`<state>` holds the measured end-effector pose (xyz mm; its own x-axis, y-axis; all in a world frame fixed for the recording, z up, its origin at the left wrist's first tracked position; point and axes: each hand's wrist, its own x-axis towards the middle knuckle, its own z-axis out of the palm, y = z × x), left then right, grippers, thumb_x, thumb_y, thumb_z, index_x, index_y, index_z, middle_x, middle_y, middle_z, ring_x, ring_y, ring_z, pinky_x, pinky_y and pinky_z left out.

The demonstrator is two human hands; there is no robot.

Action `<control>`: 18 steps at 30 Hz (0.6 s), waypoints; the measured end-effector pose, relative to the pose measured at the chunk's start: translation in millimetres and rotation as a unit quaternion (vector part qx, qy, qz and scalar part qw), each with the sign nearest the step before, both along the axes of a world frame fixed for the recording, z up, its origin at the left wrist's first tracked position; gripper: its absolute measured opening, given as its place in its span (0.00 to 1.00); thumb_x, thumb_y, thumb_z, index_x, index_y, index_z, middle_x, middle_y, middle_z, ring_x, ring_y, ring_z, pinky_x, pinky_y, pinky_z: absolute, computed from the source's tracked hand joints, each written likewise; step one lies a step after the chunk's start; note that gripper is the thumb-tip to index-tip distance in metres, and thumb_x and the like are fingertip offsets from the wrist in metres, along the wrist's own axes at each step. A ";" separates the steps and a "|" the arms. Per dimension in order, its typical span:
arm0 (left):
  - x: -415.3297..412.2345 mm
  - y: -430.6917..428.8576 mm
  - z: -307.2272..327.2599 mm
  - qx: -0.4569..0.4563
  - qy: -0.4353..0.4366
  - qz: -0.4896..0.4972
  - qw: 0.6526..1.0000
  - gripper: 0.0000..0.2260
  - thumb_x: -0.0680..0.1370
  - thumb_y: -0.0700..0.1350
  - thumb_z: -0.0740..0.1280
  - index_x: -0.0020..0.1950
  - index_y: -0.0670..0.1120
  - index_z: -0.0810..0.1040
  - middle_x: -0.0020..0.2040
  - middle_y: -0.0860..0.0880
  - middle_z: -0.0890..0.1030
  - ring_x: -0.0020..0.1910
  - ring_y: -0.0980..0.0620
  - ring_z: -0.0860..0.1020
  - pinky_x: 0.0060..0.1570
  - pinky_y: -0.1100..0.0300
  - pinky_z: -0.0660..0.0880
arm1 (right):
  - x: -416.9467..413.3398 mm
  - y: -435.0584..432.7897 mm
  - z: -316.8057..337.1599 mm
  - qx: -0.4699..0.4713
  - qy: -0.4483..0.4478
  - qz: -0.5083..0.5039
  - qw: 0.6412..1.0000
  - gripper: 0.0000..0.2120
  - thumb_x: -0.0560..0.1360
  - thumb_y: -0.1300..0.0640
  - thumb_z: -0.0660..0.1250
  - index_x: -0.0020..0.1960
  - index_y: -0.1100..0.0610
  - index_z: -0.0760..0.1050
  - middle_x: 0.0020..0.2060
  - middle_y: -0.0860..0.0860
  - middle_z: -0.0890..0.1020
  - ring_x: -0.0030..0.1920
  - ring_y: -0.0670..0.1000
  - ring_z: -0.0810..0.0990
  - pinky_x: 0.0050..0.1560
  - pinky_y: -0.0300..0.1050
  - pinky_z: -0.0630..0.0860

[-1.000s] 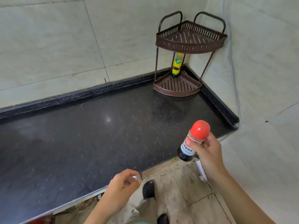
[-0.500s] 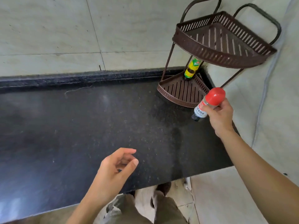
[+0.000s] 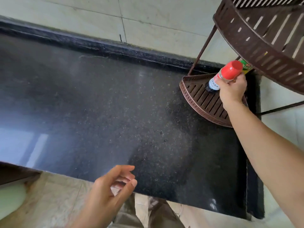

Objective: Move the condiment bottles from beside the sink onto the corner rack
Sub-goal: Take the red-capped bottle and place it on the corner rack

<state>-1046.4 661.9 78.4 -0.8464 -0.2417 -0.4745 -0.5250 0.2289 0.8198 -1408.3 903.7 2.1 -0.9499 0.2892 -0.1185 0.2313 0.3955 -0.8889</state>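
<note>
Here, the fingers of my right hand [image 3: 232,90] are clamped round a red-capped bottle [image 3: 230,71], tilted, its dark base at the lower shelf of the rack [image 3: 190,98] in the table's [image 3: 115,112] far right corner; touching or not, I cannot tell. My left hand [image 3: 107,193] hovers over the near edge, fingers loosely curled, empty.

One head-worn wide-angle view looks steeply down over the countertop [image 3: 115,104] from its near edge, close to the rack [image 3: 189,94] in the far right corner
</note>
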 end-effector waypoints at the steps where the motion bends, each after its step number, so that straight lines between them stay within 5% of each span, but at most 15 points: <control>1: 3.0 5.6 -1.9 0.001 -0.002 0.007 1.000 0.06 0.71 0.46 0.74 0.48 0.53 0.83 0.40 0.54 0.84 0.40 0.55 0.82 0.40 0.71 0.76 | -6.3 -0.6 -5.3 0.003 -0.001 0.003 1.000 0.27 0.67 0.60 0.77 0.64 0.58 0.72 0.58 0.51 0.80 0.56 0.48 0.79 0.64 0.43 0.73; 6: 9.9 21.3 -5.8 -0.012 -0.009 0.035 0.999 0.09 0.70 0.49 0.72 0.50 0.53 0.82 0.42 0.55 0.84 0.42 0.54 0.83 0.40 0.70 0.76 | -19.6 0.9 -25.6 0.024 -0.018 0.011 0.999 0.29 0.68 0.60 0.77 0.66 0.55 0.71 0.61 0.52 0.79 0.60 0.49 0.79 0.65 0.45 0.72; 10: 9.1 29.3 -2.3 -0.015 -0.009 0.048 0.999 0.09 0.73 0.44 0.74 0.52 0.50 0.82 0.42 0.54 0.84 0.41 0.54 0.82 0.40 0.66 0.78 | -16.7 7.2 -30.8 0.013 -0.063 0.031 0.997 0.28 0.71 0.64 0.73 0.69 0.58 0.69 0.63 0.54 0.79 0.60 0.49 0.79 0.58 0.37 0.72; 15: 10.9 32.6 7.9 -0.035 0.009 0.039 0.999 0.10 0.73 0.38 0.72 0.52 0.50 0.81 0.42 0.55 0.84 0.41 0.56 0.82 0.41 0.69 0.77 | -6.8 25.6 -26.9 0.042 -0.139 0.034 0.989 0.31 0.66 0.53 0.77 0.67 0.54 0.73 0.57 0.54 0.81 0.56 0.55 0.81 0.60 0.54 0.77; 18: 12.4 32.1 15.4 -0.047 0.022 0.033 0.998 0.10 0.74 0.39 0.72 0.51 0.51 0.81 0.42 0.55 0.84 0.42 0.57 0.82 0.41 0.69 0.77 | 10.6 30.2 -8.7 0.030 -0.186 0.069 0.980 0.23 0.71 0.58 0.74 0.64 0.60 0.75 0.50 0.57 0.82 0.52 0.58 0.83 0.53 0.55 0.81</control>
